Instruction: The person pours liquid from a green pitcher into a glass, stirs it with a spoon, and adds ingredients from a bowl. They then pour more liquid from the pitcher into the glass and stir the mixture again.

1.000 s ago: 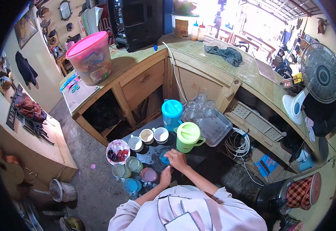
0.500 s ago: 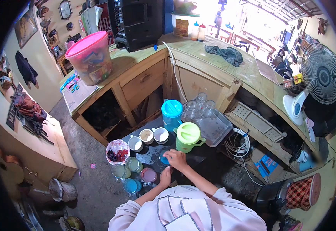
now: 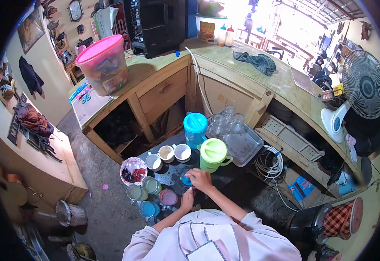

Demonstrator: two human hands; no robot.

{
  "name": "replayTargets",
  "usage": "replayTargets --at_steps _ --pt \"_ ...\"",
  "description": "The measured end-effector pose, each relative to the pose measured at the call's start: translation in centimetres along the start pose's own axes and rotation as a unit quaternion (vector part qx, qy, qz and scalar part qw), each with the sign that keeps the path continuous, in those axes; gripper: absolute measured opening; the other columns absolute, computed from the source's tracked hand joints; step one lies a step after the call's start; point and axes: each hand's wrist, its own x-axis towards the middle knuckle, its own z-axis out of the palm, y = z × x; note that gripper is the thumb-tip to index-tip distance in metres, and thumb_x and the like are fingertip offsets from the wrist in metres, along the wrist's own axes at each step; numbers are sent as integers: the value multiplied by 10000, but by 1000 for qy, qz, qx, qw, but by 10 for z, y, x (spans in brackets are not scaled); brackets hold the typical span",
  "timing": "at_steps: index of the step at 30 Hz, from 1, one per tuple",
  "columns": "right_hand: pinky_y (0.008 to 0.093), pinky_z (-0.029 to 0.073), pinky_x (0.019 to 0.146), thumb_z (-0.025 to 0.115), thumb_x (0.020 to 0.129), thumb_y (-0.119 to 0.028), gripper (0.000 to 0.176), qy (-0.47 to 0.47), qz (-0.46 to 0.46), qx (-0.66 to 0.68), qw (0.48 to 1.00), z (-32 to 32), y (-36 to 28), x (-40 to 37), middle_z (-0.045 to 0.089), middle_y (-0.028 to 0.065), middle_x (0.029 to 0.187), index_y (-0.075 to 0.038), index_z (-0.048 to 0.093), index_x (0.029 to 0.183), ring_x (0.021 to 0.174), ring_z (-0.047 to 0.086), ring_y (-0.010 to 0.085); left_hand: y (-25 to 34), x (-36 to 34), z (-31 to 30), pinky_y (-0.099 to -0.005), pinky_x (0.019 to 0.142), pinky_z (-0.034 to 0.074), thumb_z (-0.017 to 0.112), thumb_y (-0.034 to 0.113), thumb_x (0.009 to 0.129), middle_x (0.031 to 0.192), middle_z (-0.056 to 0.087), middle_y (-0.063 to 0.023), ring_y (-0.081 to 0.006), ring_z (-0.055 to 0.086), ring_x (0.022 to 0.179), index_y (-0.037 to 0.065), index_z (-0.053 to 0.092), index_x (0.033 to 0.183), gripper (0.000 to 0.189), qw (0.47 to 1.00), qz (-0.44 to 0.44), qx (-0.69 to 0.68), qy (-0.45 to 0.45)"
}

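My right hand (image 3: 200,179) is closed at the top of a small glass of blue liquid (image 3: 185,179), fingers bent; whatever they pinch is too small to make out. My left hand (image 3: 187,199) is just below that glass, its fingers together. Left of my hands stand glasses with pink (image 3: 168,198), blue (image 3: 148,209) and pale green (image 3: 151,185) liquid. Behind them are white cups (image 3: 154,162) and a bowl of dark red pieces (image 3: 133,171). A green lidded pitcher (image 3: 213,154) and a blue one (image 3: 195,129) stand beyond my right hand.
A metal tray (image 3: 246,145) with upturned glasses (image 3: 228,117) lies behind the green pitcher. The wooden counter (image 3: 155,71) curves around, bearing a pink-lidded tub (image 3: 103,67), a black speaker (image 3: 159,26) and a white fan (image 3: 364,85). Coiled white cable (image 3: 269,164) is at the right.
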Motion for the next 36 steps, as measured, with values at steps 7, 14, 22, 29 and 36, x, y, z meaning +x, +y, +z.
replayTargets --at_steps 7,14,22,29,36 --pt "362 462 520 597 765 -172 96 -14 5 14 1000 2 -6 2 605 54 708 -112 660 726 598 591 261 6 -1 -1 -288 582 374 266 256 968 640 425 -36 -134 419 605 -17 575 989 413 1000 -24 -19 -5" --pt "362 462 512 587 772 -167 96 -2 31 4 1000 0 -6 1 598 58 694 -127 673 758 606 595 254 -3 0 3 -309 576 387 261 248 963 634 453 -60 -161 453 597 4 586 998 407 1000 17 6 20" --pt "358 459 508 596 770 -151 85 2 -6 -5 1000 4 -4 -2 607 35 700 -120 673 752 596 594 245 -10 1 4 -310 581 391 267 253 962 633 461 -60 -163 464 602 12 586 1006 402 1000 -16 -21 5" --pt "343 466 513 601 769 -156 84 6 6 10 1000 4 -1 0 616 36 730 -108 665 743 601 599 240 -1 0 2 -311 593 395 273 250 963 644 474 -76 -167 471 612 -11 579 1000 403 999 -20 -29 1" --pt "334 480 528 601 758 -144 73 -17 -19 3 1000 3 1 2 623 39 732 -110 662 736 611 610 231 10 0 -4 -322 594 397 254 242 964 644 476 -90 -193 485 613 -7 587 981 416 999 -18 38 -10"
